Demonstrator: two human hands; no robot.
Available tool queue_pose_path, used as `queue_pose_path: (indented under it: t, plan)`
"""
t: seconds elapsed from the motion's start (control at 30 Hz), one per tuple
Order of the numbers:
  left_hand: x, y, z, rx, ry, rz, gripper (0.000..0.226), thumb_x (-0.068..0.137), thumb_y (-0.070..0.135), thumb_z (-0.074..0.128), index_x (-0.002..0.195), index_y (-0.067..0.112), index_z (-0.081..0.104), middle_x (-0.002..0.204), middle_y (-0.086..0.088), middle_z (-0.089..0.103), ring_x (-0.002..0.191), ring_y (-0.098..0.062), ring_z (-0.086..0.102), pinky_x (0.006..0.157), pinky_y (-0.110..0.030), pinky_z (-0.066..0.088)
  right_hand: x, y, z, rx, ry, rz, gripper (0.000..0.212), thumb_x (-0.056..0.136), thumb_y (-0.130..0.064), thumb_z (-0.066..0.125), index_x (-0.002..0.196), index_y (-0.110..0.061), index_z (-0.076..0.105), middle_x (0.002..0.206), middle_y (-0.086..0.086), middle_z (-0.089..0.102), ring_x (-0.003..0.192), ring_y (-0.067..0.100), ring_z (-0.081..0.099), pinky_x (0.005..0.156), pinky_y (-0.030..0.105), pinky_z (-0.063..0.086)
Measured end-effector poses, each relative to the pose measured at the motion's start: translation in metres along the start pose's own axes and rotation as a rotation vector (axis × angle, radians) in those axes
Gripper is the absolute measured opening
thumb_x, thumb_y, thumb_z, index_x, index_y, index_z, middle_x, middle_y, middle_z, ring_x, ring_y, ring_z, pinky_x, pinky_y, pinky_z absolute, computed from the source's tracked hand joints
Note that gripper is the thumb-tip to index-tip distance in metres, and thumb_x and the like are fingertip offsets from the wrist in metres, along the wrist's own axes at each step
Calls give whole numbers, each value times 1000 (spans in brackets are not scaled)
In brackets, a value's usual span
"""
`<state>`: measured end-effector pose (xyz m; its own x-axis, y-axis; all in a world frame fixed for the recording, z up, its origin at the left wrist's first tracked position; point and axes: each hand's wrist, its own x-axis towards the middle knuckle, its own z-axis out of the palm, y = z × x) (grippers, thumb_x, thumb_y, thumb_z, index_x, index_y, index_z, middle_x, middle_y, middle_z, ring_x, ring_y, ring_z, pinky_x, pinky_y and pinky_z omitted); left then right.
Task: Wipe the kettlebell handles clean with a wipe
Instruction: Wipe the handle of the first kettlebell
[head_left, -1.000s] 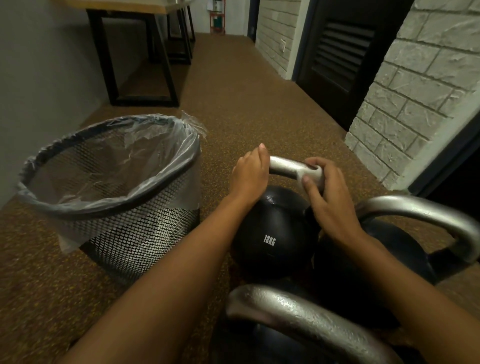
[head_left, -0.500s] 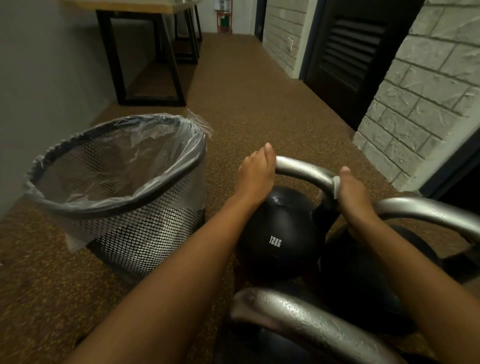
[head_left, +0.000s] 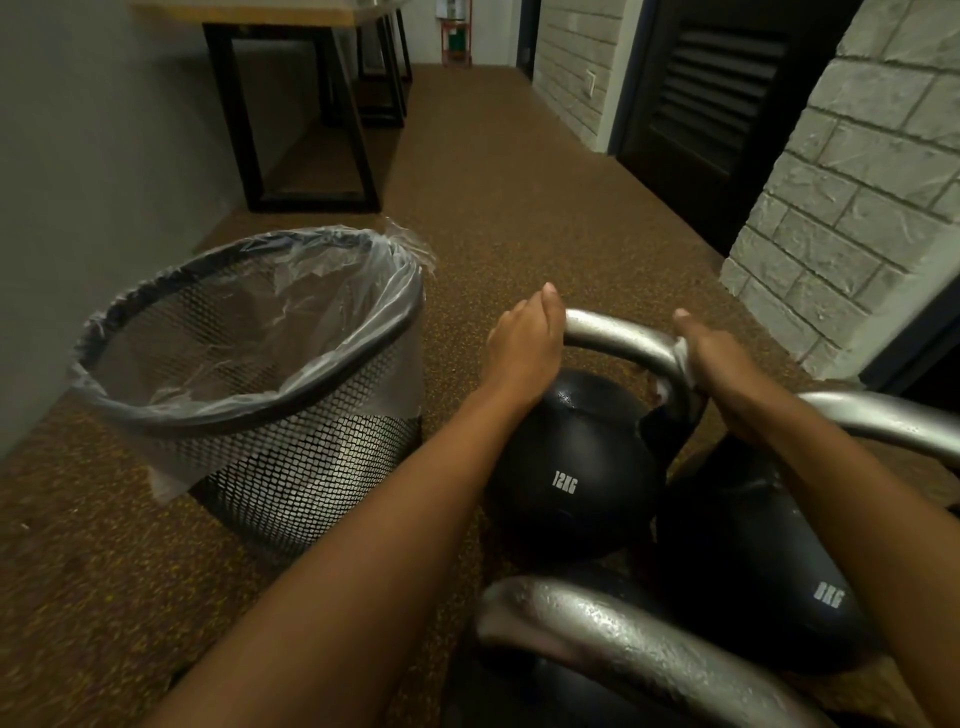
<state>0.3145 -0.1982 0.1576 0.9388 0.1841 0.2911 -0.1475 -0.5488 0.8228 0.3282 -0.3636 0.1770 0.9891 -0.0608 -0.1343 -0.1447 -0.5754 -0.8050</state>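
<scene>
A black kettlebell (head_left: 571, 467) marked 12KG stands on the floor with a silver handle (head_left: 618, 335). My left hand (head_left: 524, 343) grips the left end of that handle. My right hand (head_left: 719, 361) is wrapped round the handle's right bend, holding a white wipe (head_left: 681, 358) against the metal; only a sliver of the wipe shows. To the right stands a second black kettlebell (head_left: 748, 561), its silver handle (head_left: 883, 415) passing behind my right forearm. A third kettlebell's rough silver handle (head_left: 639, 644) fills the bottom of the view.
A black mesh waste bin (head_left: 291, 467) with a clear plastic liner stands on the brown speckled floor (head_left: 493, 197), left of the kettlebells. A black-framed table (head_left: 291, 104) is by the far left wall. A dark louvred door (head_left: 717, 93) and a grey brick wall (head_left: 857, 197) lie to the right.
My right hand has slid with the wipe from the top of the 12KG handle to its right bend and down it. My left hand has kept its hold.
</scene>
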Motion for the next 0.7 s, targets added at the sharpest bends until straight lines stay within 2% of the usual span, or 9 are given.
queue_pose_path:
  t: [0.1,0.17,0.27,0.37,0.47,0.53,0.63,0.7]
  plan:
    - [0,-1,1,-17,9,-3,49,102,30,19,91,1,55,96,-22,61,91,-35,56,80,-43,42,1,-7,4,-204,79,-95,63,99,-45,20,105,2,61,104,26,62,99,37,58,96,46,42]
    - [1,-1,2,-14,14,-1,48,102,30,19,90,2,55,96,-21,61,90,-34,56,79,-42,42,-5,-16,13,-451,149,-275,59,101,-40,17,102,-1,60,98,21,63,94,36,58,91,44,42]
    - [1,-1,2,4,11,-4,48,102,30,19,92,3,57,98,-19,63,92,-33,57,81,-43,43,-16,-27,36,-739,290,-572,45,101,-34,19,101,-8,57,95,14,63,88,31,58,93,44,37]
    - [2,-3,2,11,-4,8,52,101,32,16,93,5,60,98,-15,65,93,-29,59,85,-46,45,-20,-27,49,-844,337,-687,44,100,-35,21,103,-9,57,98,13,62,93,30,56,91,43,34]
    - [2,-4,2,13,-8,9,52,101,32,16,95,5,60,99,-16,65,95,-31,59,86,-46,44,-17,-27,44,-829,309,-700,47,100,-38,19,98,-12,57,94,10,63,90,27,57,94,42,34]
    - [1,-2,1,6,-4,-1,49,102,31,18,94,4,58,99,-19,64,96,-35,58,86,-46,44,-13,-23,34,-734,281,-660,51,101,-39,18,95,-10,59,90,13,64,87,30,59,93,43,37]
    - [0,1,-2,-7,-13,-12,48,102,30,18,94,3,56,99,-21,62,95,-36,56,87,-46,43,-8,-17,18,-481,199,-422,63,100,-46,15,90,-5,62,91,23,64,89,39,59,88,49,44]
    - [-1,2,-2,-8,-22,-16,47,102,30,18,91,4,55,96,-19,61,93,-34,55,87,-44,43,-5,-13,12,-370,176,-317,66,99,-47,14,89,-3,62,94,25,63,92,40,58,89,49,44]
